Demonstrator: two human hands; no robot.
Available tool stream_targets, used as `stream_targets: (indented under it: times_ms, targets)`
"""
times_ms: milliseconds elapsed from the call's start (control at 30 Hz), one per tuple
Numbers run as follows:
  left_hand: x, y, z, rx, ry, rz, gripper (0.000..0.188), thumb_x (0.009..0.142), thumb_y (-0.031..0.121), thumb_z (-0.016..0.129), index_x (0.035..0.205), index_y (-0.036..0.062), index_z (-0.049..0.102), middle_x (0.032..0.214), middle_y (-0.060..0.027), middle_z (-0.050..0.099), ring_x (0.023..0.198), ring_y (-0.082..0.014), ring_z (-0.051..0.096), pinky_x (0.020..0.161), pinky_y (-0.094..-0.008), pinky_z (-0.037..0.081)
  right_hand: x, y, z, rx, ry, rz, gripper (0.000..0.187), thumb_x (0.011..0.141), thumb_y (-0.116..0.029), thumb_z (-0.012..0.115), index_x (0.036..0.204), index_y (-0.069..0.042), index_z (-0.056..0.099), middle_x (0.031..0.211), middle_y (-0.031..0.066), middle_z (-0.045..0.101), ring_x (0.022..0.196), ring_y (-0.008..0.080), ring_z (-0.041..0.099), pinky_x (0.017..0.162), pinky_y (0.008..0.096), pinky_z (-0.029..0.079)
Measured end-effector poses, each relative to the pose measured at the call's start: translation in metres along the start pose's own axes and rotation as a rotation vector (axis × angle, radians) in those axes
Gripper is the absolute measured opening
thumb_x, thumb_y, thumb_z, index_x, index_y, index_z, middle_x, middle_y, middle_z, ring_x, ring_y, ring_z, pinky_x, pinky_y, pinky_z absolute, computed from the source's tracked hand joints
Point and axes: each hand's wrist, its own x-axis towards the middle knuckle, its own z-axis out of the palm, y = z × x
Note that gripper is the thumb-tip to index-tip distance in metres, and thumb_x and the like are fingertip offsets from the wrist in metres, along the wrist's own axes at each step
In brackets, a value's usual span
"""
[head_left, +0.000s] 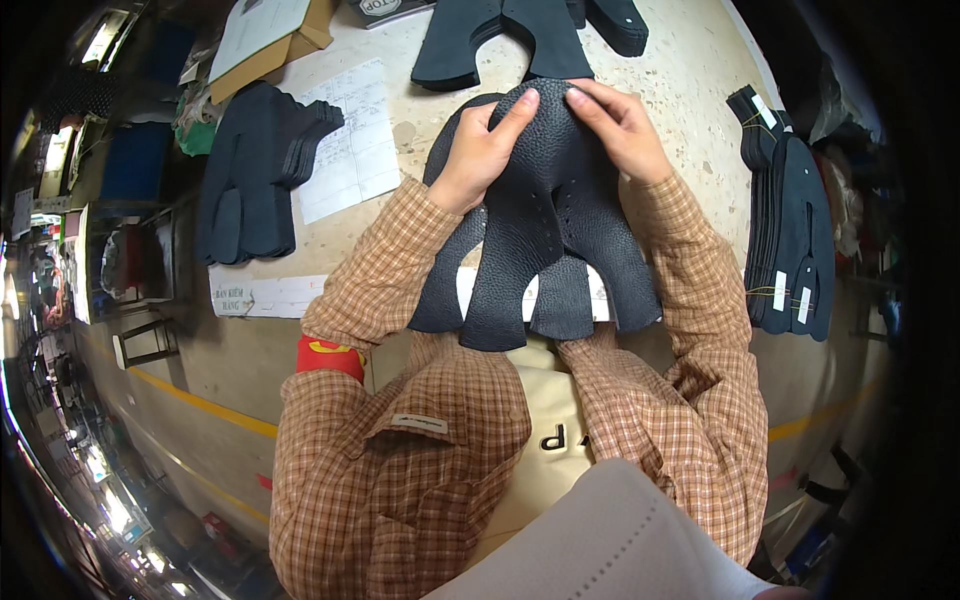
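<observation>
A black pebbled leather piece (515, 215) with a rounded top and long legs hangs between my hands over the table's near edge. My left hand (487, 145) pinches its rounded top from the left, thumb on the grained face. On the right side of that top, my right hand (622, 125) grips it the same way, fingers behind. The leather bends inward between the thumbs, and small punched holes run down its middle. More black leather (445, 300) lies behind and below it, partly covered.
A stack of dark cut pieces (500, 45) lies at the far side of the table (670, 90). Other stacks stand at left (250, 180) and right (790, 225), the right one tied and tagged. Written sheets (350, 150) and a cardboard box (290, 45) are at the left.
</observation>
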Motion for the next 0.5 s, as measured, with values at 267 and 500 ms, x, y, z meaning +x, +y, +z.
stream_targets:
  times_ms: [267,500]
  targets:
    - [-0.007,0.014,0.002,-0.111,-0.041,0.053,0.044,0.103,0.036,0.043,0.078,0.0053,0.063,0.076,0.0077,0.052,0.071,-0.001,0.04,0.068,-0.0197,0.035,-0.019,-0.022,0.019,0.564,-0.026,0.203,0.036,0.099,-0.031,0.053,0.106,0.002,0.067,0.091,0.0047,0.07,0.077,0.0082,0.065,0.07,0.0204,0.052]
    - [-0.016,0.027,0.006,-0.097,-0.076,0.05,0.047,0.105,0.033,0.039,0.088,-0.002,0.066,0.088,0.0011,0.064,0.08,-0.0024,0.051,0.077,-0.0205,0.041,-0.021,-0.031,0.022,0.632,-0.045,0.282,0.039,0.1,-0.035,0.051,0.102,0.001,0.067,0.089,0.0056,0.07,0.074,0.0091,0.066,0.068,0.0207,0.052]
